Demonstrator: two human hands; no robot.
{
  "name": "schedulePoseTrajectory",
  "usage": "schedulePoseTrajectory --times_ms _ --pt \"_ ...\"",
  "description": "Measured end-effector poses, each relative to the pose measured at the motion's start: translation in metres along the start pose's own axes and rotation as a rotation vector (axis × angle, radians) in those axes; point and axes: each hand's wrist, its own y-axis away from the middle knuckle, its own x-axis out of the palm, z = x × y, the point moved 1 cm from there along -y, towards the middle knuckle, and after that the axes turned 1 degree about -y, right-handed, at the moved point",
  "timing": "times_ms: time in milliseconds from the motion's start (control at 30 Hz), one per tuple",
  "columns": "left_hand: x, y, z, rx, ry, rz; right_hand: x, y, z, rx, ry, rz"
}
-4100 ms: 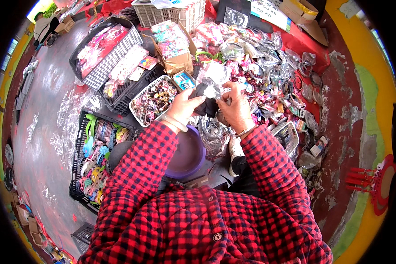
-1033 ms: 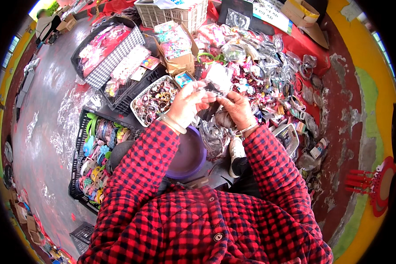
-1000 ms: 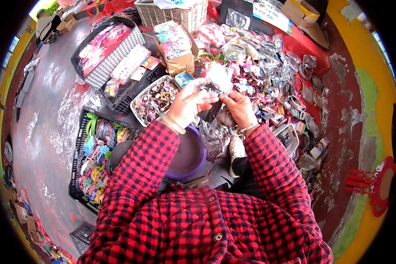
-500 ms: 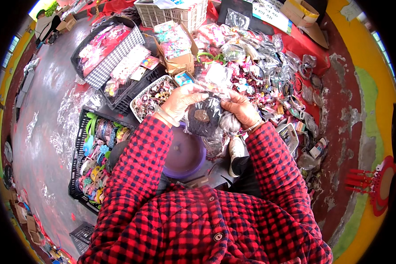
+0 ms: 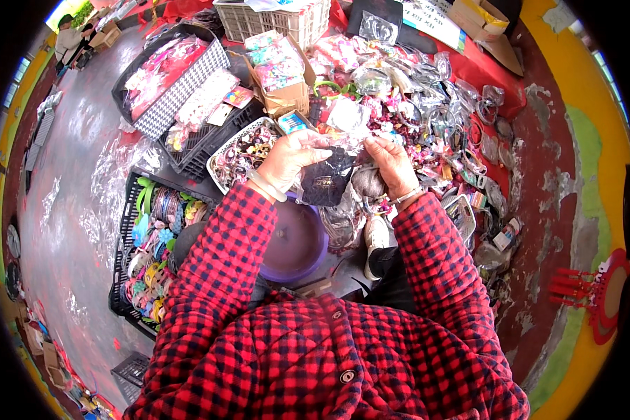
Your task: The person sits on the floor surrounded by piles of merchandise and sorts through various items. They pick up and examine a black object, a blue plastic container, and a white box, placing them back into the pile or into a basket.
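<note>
Between my hands hangs a small clear plastic bag (image 5: 327,180) with something black and dark inside; what kind of item it is I cannot make out. My left hand (image 5: 292,161) grips the bag's upper left edge, thumb and fingers closed on it. At the upper right, my right hand (image 5: 393,165) pinches the clear plastic between thumb and fingers. A grey fuzzy ball (image 5: 368,182) shows beside the right palm; whether the hand touches it cannot be told. Below the bag stands a purple basin (image 5: 323,257), partly covered by my left sleeve.
Bagged hair accessories form a large pile (image 5: 427,119) ahead and right. To the left are a black crate (image 5: 124,245) of colourful hair bands, a white basket (image 5: 217,178) of small pieces and an open cardboard box (image 5: 287,101). A person (image 5: 70,42) sits far left.
The bag has turned, and its brown patch no longer shows. My right hand has shifted its fingers up to the bag's top edge. The far person has changed posture.
</note>
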Motion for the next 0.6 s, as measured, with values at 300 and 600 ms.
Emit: schedulePoseTrajectory --times_ms 300,600 --pt "0.007 0.003 -0.010 -0.021 0.168 -0.031 0.000 -0.002 0.003 -0.091 0.029 0.061" --pt "0.003 0.004 -0.007 -0.132 0.612 0.102 -0.003 0.000 0.008 -0.433 0.557 0.138"
